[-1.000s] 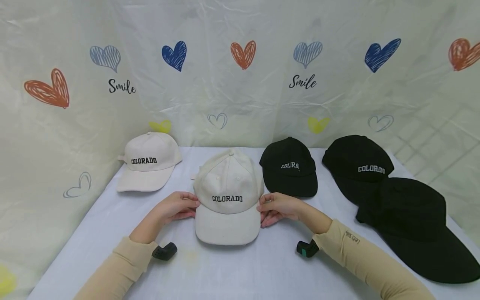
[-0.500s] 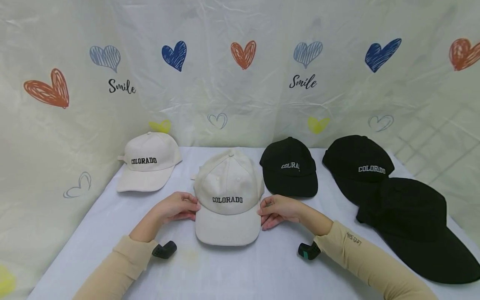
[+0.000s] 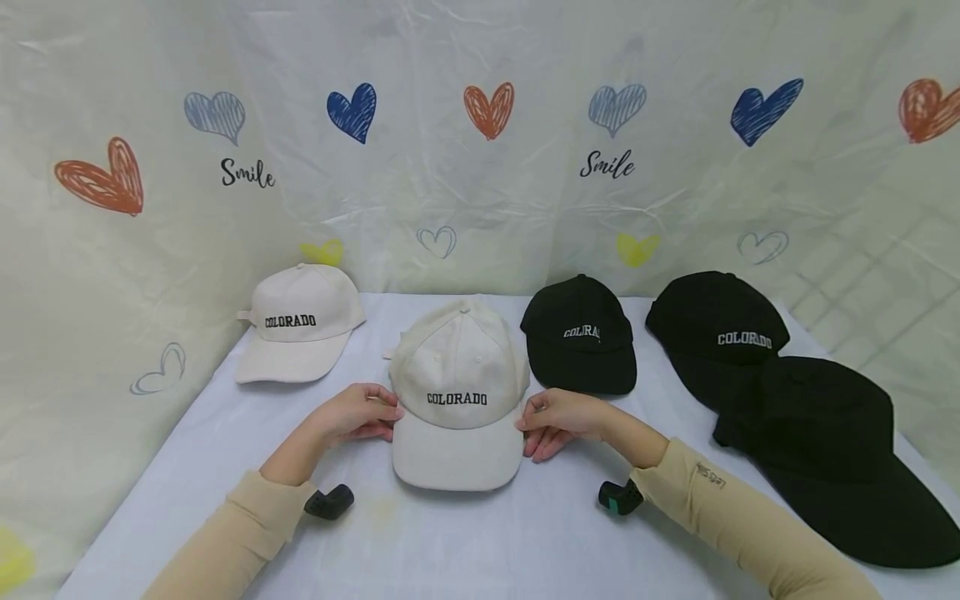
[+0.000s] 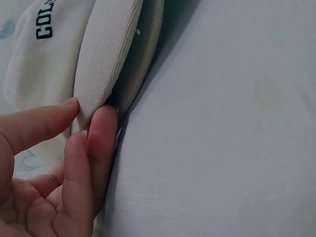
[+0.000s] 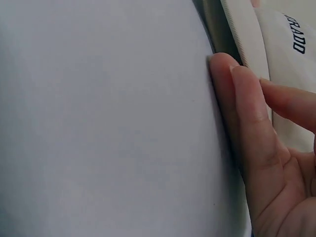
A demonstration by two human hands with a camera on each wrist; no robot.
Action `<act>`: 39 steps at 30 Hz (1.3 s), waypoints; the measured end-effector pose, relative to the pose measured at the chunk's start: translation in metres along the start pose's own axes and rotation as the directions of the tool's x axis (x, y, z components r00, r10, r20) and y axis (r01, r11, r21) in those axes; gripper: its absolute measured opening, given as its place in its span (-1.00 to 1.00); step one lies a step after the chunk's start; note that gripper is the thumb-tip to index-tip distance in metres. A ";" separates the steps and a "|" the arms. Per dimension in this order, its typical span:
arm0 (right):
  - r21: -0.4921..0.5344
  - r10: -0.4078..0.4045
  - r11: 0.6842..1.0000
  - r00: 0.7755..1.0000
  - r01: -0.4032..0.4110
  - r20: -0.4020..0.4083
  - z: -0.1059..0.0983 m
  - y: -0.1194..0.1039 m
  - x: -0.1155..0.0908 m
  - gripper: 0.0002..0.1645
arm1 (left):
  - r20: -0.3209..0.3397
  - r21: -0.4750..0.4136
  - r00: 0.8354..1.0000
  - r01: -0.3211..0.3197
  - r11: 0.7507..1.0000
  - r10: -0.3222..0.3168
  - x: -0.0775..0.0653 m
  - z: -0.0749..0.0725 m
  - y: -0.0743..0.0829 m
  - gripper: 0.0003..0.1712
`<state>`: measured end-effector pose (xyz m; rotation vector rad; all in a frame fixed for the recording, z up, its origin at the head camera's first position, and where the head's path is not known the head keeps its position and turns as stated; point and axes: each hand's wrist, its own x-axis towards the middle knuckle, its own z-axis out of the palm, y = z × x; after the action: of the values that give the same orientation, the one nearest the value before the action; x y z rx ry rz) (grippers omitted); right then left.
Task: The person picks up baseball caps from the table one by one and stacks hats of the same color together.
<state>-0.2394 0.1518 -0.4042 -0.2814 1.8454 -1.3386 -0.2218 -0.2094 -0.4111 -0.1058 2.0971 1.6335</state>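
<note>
A cream baseball cap [image 3: 457,392] lettered COLORADO sits mid-table with its brim facing me. My left hand [image 3: 365,414] pinches the left side of it where brim meets crown. In the left wrist view, the thumb presses on top of the brim [image 4: 106,59] and fingertips [image 4: 103,123] tuck against its lower edge, where shadowed fabric shows beneath. On the opposite side, my right hand [image 3: 558,421] pinches the brim in the same way. The right wrist view has its fingertips [image 5: 247,81] at the brim edge, close to the white cloth.
Another cream cap [image 3: 300,321] stands at the back left. A black cap [image 3: 577,333] is just behind the right hand. Farther right are a second black cap [image 3: 712,321] and a wide-brimmed black hat [image 3: 832,450], overlapping. A heart-printed sheet [image 3: 480,192] hangs behind the white-covered table [image 3: 450,550].
Both hands keep their hold on the cream cap, which stays almost in place. The right hand has shifted very slightly down and right; the whole view has drifted a little.
</note>
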 end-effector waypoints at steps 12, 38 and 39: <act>-0.096 -0.115 0.988 0.991 0.120 0.062 -0.013 -0.011 -0.016 -0.77 | -0.019 0.049 0.992 -0.124 0.991 0.125 -0.023 -0.025 0.013 -0.53; 0.196 -0.452 0.879 0.890 0.435 0.051 0.077 -0.094 0.004 -0.73 | -0.484 0.363 0.671 -0.429 0.827 0.561 -0.090 -0.104 0.058 -0.82; 0.217 -0.453 0.875 0.890 0.432 0.054 0.082 -0.096 0.008 -0.74 | -0.509 0.371 0.661 -0.410 0.833 0.552 -0.090 -0.108 0.056 -0.80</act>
<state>-0.2118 0.0510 -0.3330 -0.6878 1.5967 -1.7721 -0.1962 -0.3139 -0.3052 0.0285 3.0071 1.7952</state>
